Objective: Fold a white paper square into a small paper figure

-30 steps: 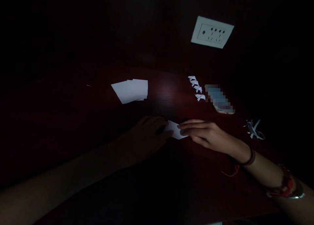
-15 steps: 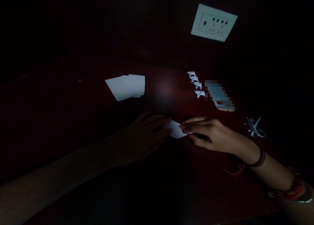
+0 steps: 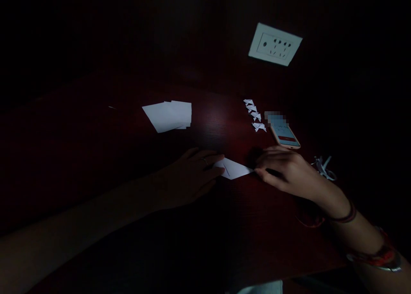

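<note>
A small folded white paper lies on the dark red table in dim light. My left hand rests flat with fingers stretched out, its fingertips pressing on the paper's left end. My right hand has its fingers curled together and touches the paper's right tip at the table surface. Red cords and a bangle sit on my right wrist and forearm.
A loose stack of white sheets lies further back to the left. Several small folded paper figures line up beside a phone. Paper scraps lie to the right. A white wall socket is behind.
My right hand has slid rightward along the paper to its right tip, uncovering more of it. My left hand has stayed on the left end.
</note>
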`<state>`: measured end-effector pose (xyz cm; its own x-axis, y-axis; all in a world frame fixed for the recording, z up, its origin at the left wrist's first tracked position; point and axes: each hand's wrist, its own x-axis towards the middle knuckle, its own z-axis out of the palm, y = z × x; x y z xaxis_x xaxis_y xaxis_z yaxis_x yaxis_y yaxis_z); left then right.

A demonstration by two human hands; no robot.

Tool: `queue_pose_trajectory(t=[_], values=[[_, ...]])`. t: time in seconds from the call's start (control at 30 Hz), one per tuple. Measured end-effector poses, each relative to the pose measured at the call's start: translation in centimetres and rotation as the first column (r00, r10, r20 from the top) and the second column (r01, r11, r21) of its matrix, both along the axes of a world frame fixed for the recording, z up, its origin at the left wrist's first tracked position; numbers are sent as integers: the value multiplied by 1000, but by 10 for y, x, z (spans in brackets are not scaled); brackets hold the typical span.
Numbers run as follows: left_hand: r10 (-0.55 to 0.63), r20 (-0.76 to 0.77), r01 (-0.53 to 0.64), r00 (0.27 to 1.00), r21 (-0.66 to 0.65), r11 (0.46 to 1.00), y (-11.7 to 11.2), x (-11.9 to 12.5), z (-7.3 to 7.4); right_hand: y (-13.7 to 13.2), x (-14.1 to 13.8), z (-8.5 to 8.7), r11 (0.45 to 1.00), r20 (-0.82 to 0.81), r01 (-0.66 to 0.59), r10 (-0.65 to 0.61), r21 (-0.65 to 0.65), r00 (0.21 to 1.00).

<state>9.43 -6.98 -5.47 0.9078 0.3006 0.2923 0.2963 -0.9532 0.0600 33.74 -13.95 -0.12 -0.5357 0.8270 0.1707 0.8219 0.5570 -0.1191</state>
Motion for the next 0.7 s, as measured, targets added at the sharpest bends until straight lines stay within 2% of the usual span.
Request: queue_pose_trajectory(t=[0.07, 0.13, 0.2, 0.27, 0.47, 0.7], values=[[-7, 10, 7, 1000, 14, 1000, 0, -1, -1, 4, -6, -4, 999, -99, 27, -25, 19, 995], [-29, 31, 27, 999, 38, 999, 1, -1, -3, 8, -14, -10, 1000, -176, -19, 19, 4, 984], [-41, 43, 39, 998, 61, 997, 1, -2, -4, 11, -22, -16, 994, -163, -103, 95, -39, 982], [-34, 45, 31, 998, 76, 997, 1, -2, -4, 14, -27, -20, 990, -137, -130, 120, -63, 983], [15, 4, -15, 1000, 80, 997, -2, -3, 4, 13, -29, -18, 993, -113, -71, 60, -91, 992], [19, 44, -23, 999, 95, 995, -2, -2, 6, 15, -30, -23, 992, -247, -75, 47, -104, 968]])
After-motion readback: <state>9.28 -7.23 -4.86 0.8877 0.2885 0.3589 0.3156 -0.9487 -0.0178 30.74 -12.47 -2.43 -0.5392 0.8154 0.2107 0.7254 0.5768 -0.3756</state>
